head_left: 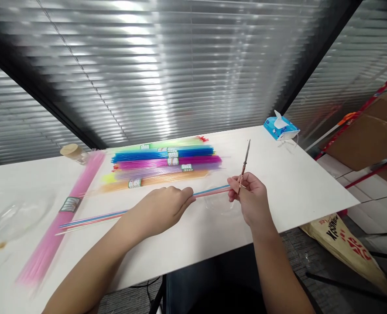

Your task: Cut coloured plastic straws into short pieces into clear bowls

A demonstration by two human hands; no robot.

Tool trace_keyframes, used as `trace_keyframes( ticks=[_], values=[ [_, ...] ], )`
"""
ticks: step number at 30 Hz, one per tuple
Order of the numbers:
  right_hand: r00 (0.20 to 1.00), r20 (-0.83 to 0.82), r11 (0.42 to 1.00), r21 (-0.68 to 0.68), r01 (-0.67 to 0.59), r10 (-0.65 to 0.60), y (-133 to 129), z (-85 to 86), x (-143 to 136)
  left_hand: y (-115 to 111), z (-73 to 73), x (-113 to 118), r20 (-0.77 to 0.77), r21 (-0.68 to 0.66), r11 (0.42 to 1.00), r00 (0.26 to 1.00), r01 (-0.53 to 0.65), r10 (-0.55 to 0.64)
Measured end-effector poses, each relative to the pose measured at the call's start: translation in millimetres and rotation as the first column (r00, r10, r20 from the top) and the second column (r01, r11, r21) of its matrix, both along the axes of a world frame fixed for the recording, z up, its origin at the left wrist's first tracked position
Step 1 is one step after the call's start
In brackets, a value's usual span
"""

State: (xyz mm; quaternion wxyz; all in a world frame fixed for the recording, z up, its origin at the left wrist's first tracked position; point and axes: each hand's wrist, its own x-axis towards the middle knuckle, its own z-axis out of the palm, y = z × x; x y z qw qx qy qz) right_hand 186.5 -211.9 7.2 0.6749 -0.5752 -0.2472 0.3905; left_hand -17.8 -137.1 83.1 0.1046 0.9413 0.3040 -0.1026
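My left hand (163, 208) is closed around a few long thin plastic straws (211, 190), blue, pink and whitish. Their far ends stretch left over a pink bundle of straws (71, 204). At the right, the straws run up to the fingertips of my right hand (254, 196). That hand is closed on a pair of scissors (246, 157), whose blades point up and away from me. Whether its fingertips also pinch the straw ends I cannot tell. A clear, round plastic piece (221, 205) lies on the table below the straws.
Behind my hands, blue (141, 155), purple-pink (141, 165) and orange (167, 180) straw bundles lie on the white table (311, 183). A corked jar (75, 153) and a clear dome (21, 213) are at left. A tissue pack (281, 127) sits at the back right.
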Motion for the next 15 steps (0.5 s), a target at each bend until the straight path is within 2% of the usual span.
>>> trace_keyframes(
  ticks=[3, 9, 15],
  values=[
    [0.999, -0.047, 0.999, 0.044, -0.003, 0.005, 4, -2.7, -1, 1, -2.7, 1, -0.025, -0.003, 1.000, 0.999, -0.024, 0.024],
    [0.998, 0.002, 0.998, 0.017, -0.063, 0.063, 4, -2.9, 3, 6, -12.9, 2, -0.001, -0.062, 0.998, 1.000, -0.012, 0.012],
    [0.992, -0.007, 0.993, 0.002, -0.122, 0.122, 3, 0.7, 2, 1, -19.6, 22, 0.071, -0.041, 0.999, 0.997, 0.029, -0.026]
  ],
)
